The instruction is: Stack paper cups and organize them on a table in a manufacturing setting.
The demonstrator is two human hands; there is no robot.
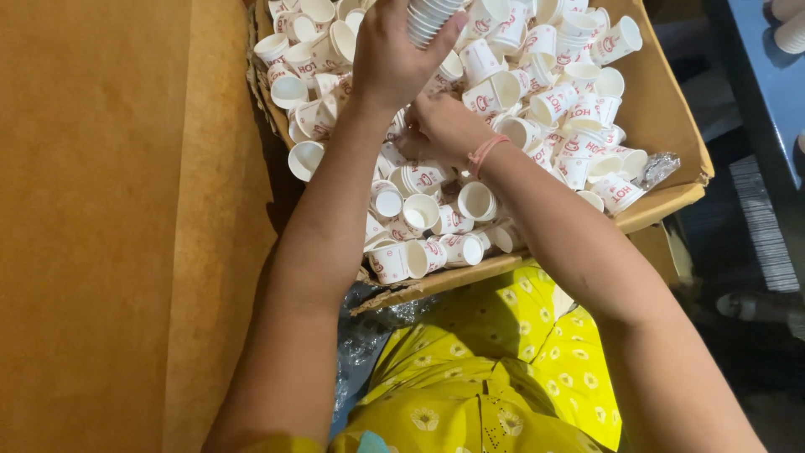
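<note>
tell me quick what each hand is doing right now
Left hand: closed around a stack of nested paper cups.
Right hand: down among the loose cups in the cardboard box; its fingers are hidden, so its grip cannot be told.

Small white paper cups (470, 201) fill the brown cardboard box (662, 109) almost everywhere. A tall brown cardboard wall (109, 226) blocks the left side.

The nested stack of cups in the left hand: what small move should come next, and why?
Probably the right hand should lift one loose cup from the cardboard box and slide it onto the nested stack held by the left hand. The right hand is already down among the loose cups, just below the stack.
</note>
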